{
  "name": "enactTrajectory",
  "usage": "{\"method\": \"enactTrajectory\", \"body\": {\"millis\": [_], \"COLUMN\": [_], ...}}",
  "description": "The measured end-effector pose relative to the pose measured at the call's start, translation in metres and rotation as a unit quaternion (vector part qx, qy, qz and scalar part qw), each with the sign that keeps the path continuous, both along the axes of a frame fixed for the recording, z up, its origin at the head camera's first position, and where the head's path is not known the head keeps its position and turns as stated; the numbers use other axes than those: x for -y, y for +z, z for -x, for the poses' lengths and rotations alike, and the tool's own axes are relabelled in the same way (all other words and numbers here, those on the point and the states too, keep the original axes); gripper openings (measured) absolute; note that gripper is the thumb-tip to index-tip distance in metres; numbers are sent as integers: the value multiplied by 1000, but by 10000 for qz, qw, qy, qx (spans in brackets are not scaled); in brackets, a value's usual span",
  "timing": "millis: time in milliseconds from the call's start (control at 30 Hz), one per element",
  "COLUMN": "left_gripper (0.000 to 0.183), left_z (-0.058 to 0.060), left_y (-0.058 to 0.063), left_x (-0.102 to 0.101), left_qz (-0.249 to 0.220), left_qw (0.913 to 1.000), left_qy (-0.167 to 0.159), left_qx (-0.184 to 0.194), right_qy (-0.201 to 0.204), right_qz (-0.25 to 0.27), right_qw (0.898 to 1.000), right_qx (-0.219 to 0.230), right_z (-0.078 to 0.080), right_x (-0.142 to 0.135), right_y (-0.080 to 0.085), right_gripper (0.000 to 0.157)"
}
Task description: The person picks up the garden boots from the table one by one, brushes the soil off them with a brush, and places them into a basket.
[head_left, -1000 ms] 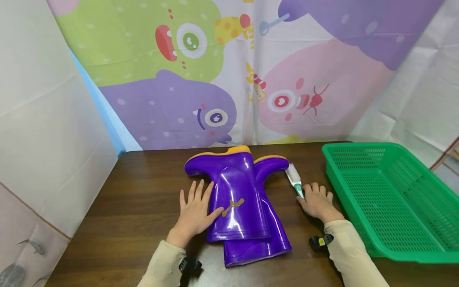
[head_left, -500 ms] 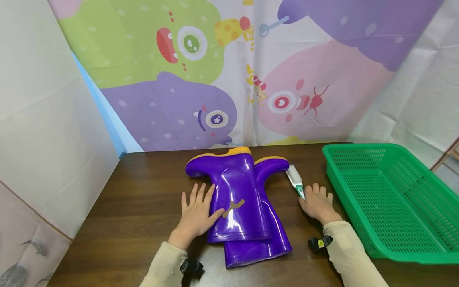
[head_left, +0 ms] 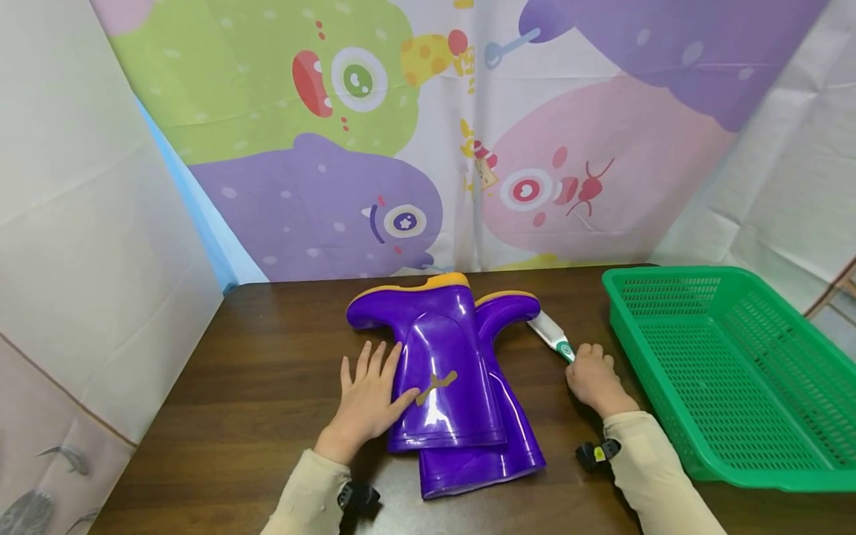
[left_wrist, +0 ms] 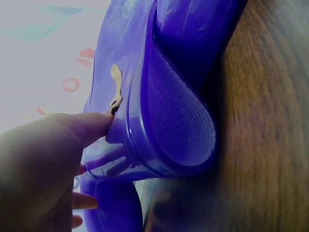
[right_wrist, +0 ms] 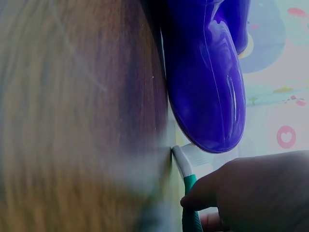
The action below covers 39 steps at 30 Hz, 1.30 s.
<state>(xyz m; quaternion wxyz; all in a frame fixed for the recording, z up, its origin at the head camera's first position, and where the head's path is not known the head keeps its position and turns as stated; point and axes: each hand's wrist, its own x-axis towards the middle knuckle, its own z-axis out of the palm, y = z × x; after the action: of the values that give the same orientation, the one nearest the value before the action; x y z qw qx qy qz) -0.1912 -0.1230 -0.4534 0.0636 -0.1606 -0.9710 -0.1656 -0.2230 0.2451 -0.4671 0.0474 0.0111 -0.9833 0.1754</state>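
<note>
Two purple rain boots with yellow soles lie on their sides, soles toward the back. The upper rain boot (head_left: 441,371), with a tan bone-shaped mark, overlaps the lower rain boot (head_left: 515,438). My left hand (head_left: 364,409) rests on the upper boot's left edge, fingers spread, the thumb (left_wrist: 91,126) touching the shaft by the mark. My right hand (head_left: 595,379) grips the green handle of a white-headed brush (head_left: 550,331) between thumb and curled fingers. Pale bristles show in the right wrist view, where the brush (right_wrist: 182,160) sits close by the lower boot's toe.
A green plastic basket (head_left: 642,386) with perforated walls stands to the right of my right hand. The dark wooden table (head_left: 254,401) reaches back to a cartoon-printed curtain (head_left: 321,208). Pale cloth walls (head_left: 87,223) close in both sides.
The right hand's fingers have curled round the brush handle, and the brush has swung slightly, its handle end shifting right and its head left. The left hand and boots have not visibly moved.
</note>
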Motion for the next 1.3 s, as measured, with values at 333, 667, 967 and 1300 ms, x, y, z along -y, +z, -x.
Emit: {"method": "enactTrajectory", "body": {"millis": [333, 667, 967, 1300], "left_gripper": [73, 71, 69, 70], "left_z": [0, -1, -2, -2], "left_y": [1, 3, 8, 10], "left_x": [-2, -2, -2, 0], "left_qz": [-15, -23, -50, -146], "left_qw": [9998, 9988, 9981, 9970], "left_qy": [-195, -323, -394, -443], "left_qx": [-108, -367, -467, -621], "right_qy": [335, 117, 328, 218], "right_qz": [-415, -177, -474, -347], "right_qw": [9877, 9947, 9713, 9647], "right_qx": [-1468, -1010, -2309, -2603], "right_z": [-3, -4, -6, -8], "right_x": [-2, -7, -8, -5], "right_y": [-2, 9, 8, 17], "right_gripper": [15, 12, 15, 16]}}
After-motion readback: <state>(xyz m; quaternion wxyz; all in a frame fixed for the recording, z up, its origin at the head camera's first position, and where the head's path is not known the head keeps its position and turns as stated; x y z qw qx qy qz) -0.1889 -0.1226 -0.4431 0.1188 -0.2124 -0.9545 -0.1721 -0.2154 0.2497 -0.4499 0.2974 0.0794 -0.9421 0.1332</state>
